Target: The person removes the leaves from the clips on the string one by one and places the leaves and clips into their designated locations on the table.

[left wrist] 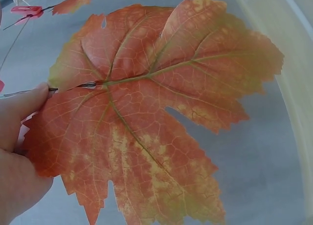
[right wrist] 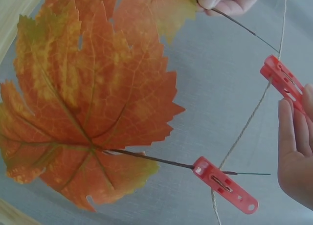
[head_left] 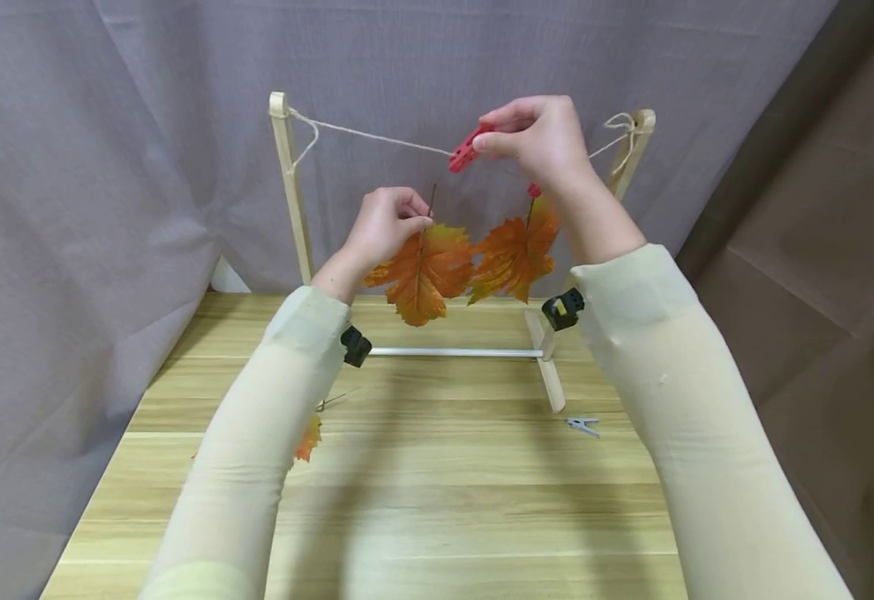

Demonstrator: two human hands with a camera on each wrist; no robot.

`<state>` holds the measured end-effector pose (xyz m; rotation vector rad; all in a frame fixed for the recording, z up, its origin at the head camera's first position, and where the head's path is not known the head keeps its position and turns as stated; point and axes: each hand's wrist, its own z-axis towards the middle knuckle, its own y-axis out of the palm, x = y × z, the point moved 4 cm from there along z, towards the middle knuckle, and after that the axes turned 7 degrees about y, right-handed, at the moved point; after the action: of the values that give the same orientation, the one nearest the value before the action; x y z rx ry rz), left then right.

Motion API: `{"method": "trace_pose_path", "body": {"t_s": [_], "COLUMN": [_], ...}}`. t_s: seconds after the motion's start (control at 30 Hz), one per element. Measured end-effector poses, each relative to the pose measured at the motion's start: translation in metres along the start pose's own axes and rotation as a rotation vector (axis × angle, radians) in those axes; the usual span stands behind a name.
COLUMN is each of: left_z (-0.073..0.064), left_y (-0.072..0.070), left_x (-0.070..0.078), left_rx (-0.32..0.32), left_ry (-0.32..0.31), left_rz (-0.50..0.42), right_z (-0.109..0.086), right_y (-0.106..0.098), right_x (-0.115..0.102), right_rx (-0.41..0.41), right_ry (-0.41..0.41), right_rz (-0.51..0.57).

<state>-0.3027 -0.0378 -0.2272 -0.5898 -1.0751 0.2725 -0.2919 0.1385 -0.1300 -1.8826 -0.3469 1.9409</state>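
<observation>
My left hand (head_left: 387,221) pinches the thin stem of an orange artificial maple leaf (head_left: 422,275) between thumb and fingers; its blade spreads wide in the left wrist view. Up at the twine (head_left: 377,136), my right hand (head_left: 541,137) pinches a red clothespin (head_left: 466,150). The clothespin's front end is at the twine in the right wrist view, close to the tip of the held stem. To the right hangs a second orange leaf (head_left: 515,254), its stem clipped to the twine by another red clothespin (right wrist: 225,186).
The twine is tied between two wooden posts (head_left: 292,192), joined low down by a pale rod (head_left: 455,352). A grey clothespin (head_left: 582,427) lies on the wooden table (head_left: 437,500) at right. Another leaf (head_left: 309,439) is partly hidden behind the left sleeve. Grey curtain (head_left: 144,125) hangs behind.
</observation>
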Motion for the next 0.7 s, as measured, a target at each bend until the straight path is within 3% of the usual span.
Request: {"method": "trace_pose_path", "body": {"t_s": [0.37,0.7], "left_z": [-0.004,-0.011], "left_y": [-0.001,0.003], "left_x": [-0.007,-0.016], "left_rx": [-0.01,-0.077], "left_ry": [-0.005,0.009], "left_rz": [-0.006,-0.067], "right_z": [0.001,-0.006], "right_y": [-0.012,-0.023], "right_x": [-0.001,0.009], "right_rx": [0.034,0.02], "right_ry": [-0.012,0.009], "right_rz": [0.072,0.078]}}
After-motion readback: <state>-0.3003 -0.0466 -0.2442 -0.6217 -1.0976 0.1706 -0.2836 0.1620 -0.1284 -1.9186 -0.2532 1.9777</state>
